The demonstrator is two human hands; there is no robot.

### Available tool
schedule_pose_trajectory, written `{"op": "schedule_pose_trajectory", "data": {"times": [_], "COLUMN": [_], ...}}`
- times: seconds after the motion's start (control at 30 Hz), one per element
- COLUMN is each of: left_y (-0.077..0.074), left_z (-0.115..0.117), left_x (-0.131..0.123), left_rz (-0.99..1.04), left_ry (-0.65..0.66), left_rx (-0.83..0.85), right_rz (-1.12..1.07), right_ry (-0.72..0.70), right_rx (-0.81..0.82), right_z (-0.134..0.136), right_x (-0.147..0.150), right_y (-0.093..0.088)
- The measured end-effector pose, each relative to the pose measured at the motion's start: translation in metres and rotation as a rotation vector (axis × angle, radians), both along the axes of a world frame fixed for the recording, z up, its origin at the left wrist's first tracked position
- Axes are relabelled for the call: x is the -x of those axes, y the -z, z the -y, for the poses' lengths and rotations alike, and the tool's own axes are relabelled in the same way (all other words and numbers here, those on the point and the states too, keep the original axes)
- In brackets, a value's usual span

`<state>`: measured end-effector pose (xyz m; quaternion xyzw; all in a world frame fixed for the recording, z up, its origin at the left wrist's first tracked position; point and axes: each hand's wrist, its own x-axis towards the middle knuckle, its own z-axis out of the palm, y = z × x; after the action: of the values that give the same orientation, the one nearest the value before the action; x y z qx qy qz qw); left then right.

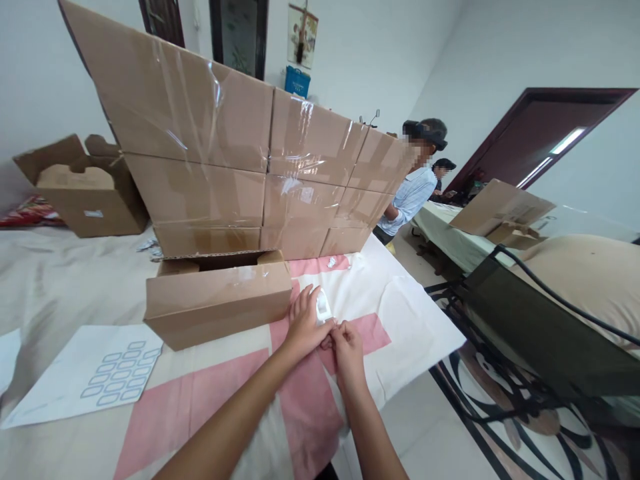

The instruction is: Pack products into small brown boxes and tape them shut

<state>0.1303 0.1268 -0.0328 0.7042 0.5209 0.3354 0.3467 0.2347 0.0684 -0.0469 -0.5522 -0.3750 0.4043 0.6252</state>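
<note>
My left hand [303, 325] is closed around a small white plastic piece [323, 307], which sticks up beside the fingers. My right hand [347, 345] is pinched right next to it, fingertips meeting the left hand at the piece's lower edge; what it pinches is too small to name. Both hands hover over a white and pink cloth [400, 320] on the table. Just left of them lies an open brown cardboard box [217, 300].
A tall wall of taped cardboard boxes [240, 160] stands behind. A white sticker sheet [95, 373] lies at the left, another open box [85, 190] at the far left. Two people [415, 187] work at a far table. A dark chair frame [525, 333] stands on the right.
</note>
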Motion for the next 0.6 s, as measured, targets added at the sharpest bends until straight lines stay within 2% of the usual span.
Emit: {"op": "schedule_pose_trajectory", "data": {"times": [0.4,0.6], "left_y": [0.002,-0.001], "left_z": [0.000,0.001], "left_x": [0.000,0.000], "left_rz": [0.001,0.018], "left_ry": [0.011,0.005], "left_rx": [-0.013,0.010], "right_rz": [-0.223,-0.229], "right_ry": [-0.083,-0.077], "right_rx": [0.170,0.169], "right_z": [0.001,0.003], "right_x": [-0.005,-0.001], "right_y": [-0.013,-0.010]}}
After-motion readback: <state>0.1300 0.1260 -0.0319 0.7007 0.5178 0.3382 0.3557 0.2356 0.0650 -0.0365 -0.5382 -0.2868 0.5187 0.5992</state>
